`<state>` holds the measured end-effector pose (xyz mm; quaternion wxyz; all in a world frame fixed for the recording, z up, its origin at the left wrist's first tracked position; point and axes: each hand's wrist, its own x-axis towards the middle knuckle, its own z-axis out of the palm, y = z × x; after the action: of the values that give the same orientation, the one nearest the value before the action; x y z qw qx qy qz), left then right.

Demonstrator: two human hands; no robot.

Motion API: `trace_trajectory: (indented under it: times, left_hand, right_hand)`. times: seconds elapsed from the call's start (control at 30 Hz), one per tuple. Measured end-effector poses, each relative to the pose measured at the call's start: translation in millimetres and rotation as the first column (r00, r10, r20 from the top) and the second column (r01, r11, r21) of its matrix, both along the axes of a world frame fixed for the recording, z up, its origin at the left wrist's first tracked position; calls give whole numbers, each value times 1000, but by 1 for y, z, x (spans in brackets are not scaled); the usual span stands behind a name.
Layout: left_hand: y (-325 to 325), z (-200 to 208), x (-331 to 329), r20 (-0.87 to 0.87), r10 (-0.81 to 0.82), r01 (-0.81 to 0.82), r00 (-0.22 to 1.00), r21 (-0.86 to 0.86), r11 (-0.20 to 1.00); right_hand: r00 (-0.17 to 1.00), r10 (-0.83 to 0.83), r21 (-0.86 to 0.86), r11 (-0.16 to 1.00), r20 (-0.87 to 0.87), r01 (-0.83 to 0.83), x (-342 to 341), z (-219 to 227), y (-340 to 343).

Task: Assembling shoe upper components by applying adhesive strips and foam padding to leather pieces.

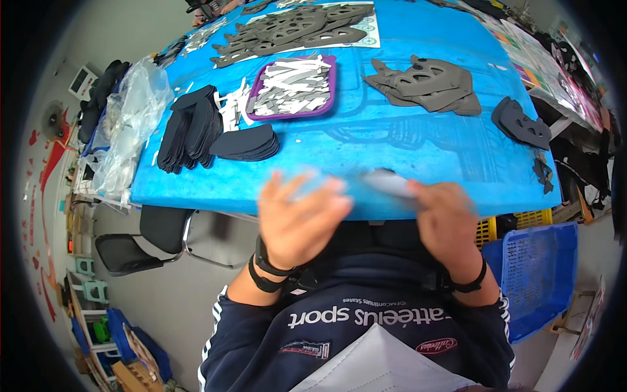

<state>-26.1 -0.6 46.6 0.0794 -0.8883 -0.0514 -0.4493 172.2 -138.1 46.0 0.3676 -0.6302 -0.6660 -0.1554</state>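
Note:
My left hand (299, 225) is raised over the near table edge, its fingers spread and blurred by motion, with nothing seen in it. At the same edge, my right hand (447, 219) pinches a small flat piece (390, 183), pale with a dark rim. Motion smears that piece, so its exact kind does not show. Beyond my left hand lies a fanned stack of dark rounded pads (247, 142). Taller stacks of similar dark pads (191, 134) stand to its left. Behind them sits a purple tray (334, 88), heaped with white and grey strips (292, 85).
Grey cut-out foam pieces (428, 85) lie in a pile at right, near a smaller dark stack (520, 124). A larger pile (294, 31) covers the far end. Clear plastic bags (130, 108) edge the left side. A blue crate (539, 274) stands below right, a black chair (163, 232) below left.

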Motion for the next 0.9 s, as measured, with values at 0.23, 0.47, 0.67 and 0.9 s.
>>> trace_trajectory:
  times: [0.23,0.47,0.67,0.9]
  left_hand:
    - [-21,-4,46,593,-209,565,777,-805,-183]
    - [-25,-1,48,590,-112,557,799,-798,-230]
    - [-20,-6,54,628,-48,589,777,-752,-296]
    - [-23,-17,55,602,-1,587,799,-780,-215]
  right_hand:
    - [-152,620,613,784,-769,99,-24,3,28]
    - [-30,565,565,825,-825,4,-3,-13,8]
    - [-51,511,510,860,-858,29,1,-8,4]
    - [-19,539,538,842,-842,17,18,-33,-2]
